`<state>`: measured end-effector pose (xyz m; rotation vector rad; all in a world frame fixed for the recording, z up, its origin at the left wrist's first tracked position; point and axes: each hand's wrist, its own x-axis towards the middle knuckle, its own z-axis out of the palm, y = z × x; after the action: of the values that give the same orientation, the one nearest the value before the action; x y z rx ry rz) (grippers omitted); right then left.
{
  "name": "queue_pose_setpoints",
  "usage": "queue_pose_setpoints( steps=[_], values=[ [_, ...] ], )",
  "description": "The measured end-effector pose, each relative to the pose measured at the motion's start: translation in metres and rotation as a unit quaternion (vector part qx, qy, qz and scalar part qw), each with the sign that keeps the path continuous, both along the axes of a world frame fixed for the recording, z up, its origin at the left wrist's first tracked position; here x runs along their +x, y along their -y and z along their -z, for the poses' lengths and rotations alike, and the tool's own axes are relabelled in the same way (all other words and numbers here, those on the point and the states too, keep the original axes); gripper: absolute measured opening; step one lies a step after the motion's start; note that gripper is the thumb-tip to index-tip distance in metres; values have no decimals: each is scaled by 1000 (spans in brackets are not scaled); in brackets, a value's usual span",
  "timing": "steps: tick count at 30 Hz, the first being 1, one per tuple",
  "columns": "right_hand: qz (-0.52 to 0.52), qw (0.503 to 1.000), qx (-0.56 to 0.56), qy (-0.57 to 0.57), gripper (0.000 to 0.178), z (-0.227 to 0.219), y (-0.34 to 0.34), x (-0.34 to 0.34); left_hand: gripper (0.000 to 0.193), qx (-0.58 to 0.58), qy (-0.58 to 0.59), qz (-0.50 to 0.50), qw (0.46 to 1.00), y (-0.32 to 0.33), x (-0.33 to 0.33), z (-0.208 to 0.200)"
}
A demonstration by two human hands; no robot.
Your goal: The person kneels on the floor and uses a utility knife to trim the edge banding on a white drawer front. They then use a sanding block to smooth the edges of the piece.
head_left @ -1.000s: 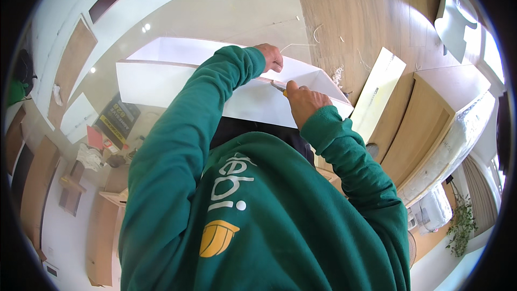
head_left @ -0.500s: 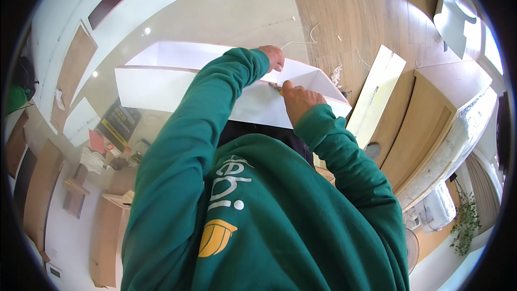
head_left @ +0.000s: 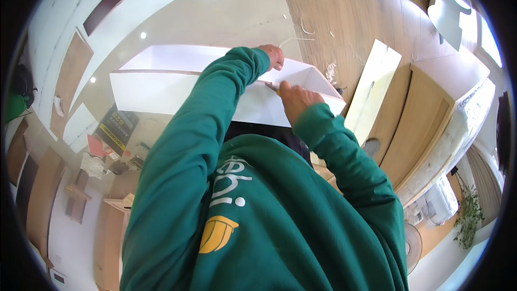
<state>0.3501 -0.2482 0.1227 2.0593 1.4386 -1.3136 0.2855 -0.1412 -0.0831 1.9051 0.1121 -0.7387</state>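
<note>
Workpiece: long, open-topped white box with smooth flat panels and a thin brownish edge. It lies crosswise in front of me, just beyond the dark trousers; what bears its weight is hidden.

Right hand: clamped on a slim metal-tipped hand tool, a little yellow showing at the grip. The tip sits at the near top edge, right of the middle; whether it bites the edge, I cannot tell.

Left hand: over the box's opening, fingers curled down. Whether they pinch anything, I cannot tell.

Change over the last second: small. The left hand has edged rightward along the box, closing on the right thumb; the tool tip keeps to nearly the same stretch of edge. The whole view has slipped slightly, probably from my head. My reading: work remains local to this one stretch.

Materials: a thin, pale, bent strip shows past the far wall. Beyond the right end, curly whitish shavings lie loosely on the wood-grain floor; leftward, the surface turns to glossy beige flooring. Right: a long, narrow, pale-yellow panel, flat and straight-edged, then a light wooden cabinet of plain grain, with crinkled clear wrapping alongside.
</note>
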Motion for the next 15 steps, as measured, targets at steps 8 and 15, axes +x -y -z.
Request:
queue_pose_setpoints(
  steps=[8,15],
  values=[
    [-10,999,-44,13,12,0,4,3,19,32,-4,14,999,10,11,8],
    [-1,1000,-5,3,12,-7,25,16,18,10,19,67,998,13,19,17]
  ],
)
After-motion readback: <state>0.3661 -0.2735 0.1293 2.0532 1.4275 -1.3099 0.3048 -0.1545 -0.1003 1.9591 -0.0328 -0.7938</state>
